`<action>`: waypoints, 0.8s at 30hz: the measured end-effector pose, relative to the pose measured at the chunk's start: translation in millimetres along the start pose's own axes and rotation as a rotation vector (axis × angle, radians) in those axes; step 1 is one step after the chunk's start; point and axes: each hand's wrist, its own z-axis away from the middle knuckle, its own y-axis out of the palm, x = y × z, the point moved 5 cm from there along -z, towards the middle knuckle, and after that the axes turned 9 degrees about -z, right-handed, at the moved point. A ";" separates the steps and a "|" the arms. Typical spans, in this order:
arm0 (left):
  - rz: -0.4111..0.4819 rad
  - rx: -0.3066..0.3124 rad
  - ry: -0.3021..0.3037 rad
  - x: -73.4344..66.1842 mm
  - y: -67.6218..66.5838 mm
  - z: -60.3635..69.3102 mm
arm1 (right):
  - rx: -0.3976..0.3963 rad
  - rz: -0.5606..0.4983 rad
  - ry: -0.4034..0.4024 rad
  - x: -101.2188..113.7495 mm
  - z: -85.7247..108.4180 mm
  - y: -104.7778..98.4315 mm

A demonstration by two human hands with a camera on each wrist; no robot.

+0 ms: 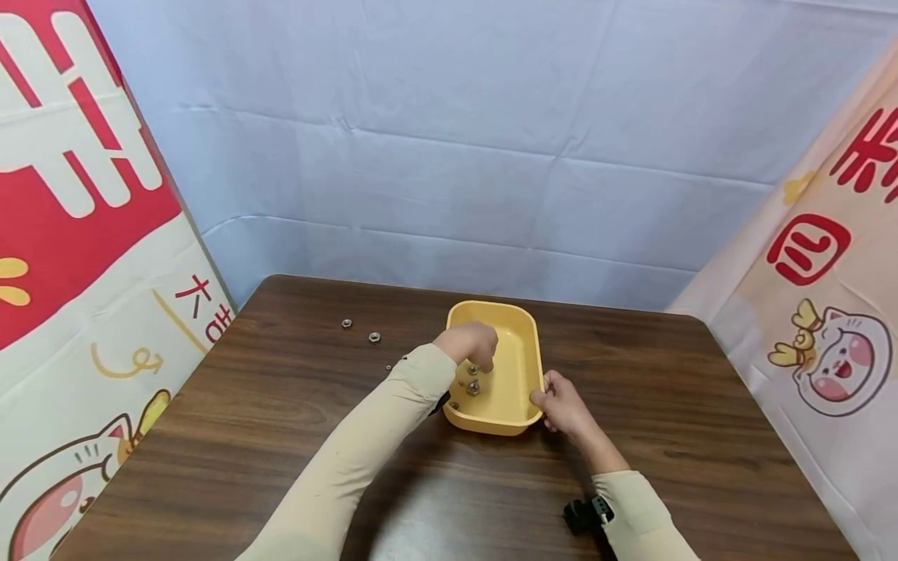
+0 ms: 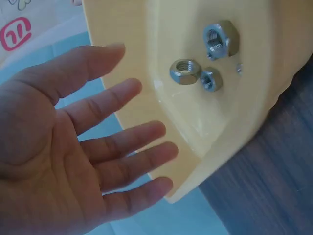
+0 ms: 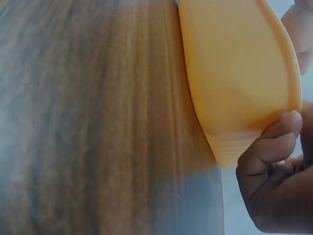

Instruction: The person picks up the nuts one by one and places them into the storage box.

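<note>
My left hand (image 1: 474,343) hovers over the yellow plastic tray (image 1: 519,366). Its fingers (image 2: 129,157) are extended and spread in the left wrist view, and nothing is held. Inside the tray, a large hex nut (image 2: 230,39), a medium hex nut (image 2: 186,77) and a smaller hex nut (image 2: 211,80) lie together at one end, with a tiny metal piece (image 2: 239,69) near the wall. With thumb and curled fingers, my right hand (image 1: 564,405) grips the tray's rim at its near right corner; the right wrist view shows this hand (image 3: 279,166) against the tray's outer wall.
On the dark wooden table (image 1: 281,436), left of the tray, lie a hex nut (image 1: 347,323), a larger hex nut (image 1: 375,337) and a tiny nut (image 1: 389,367). A pale cloth (image 1: 435,179) hangs behind the table, with printed cloths at both sides.
</note>
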 end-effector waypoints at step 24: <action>-0.039 -0.227 0.051 14.6 2.4 31.0 | 0.003 0.030 -0.007 0.1 -0.8 -1.0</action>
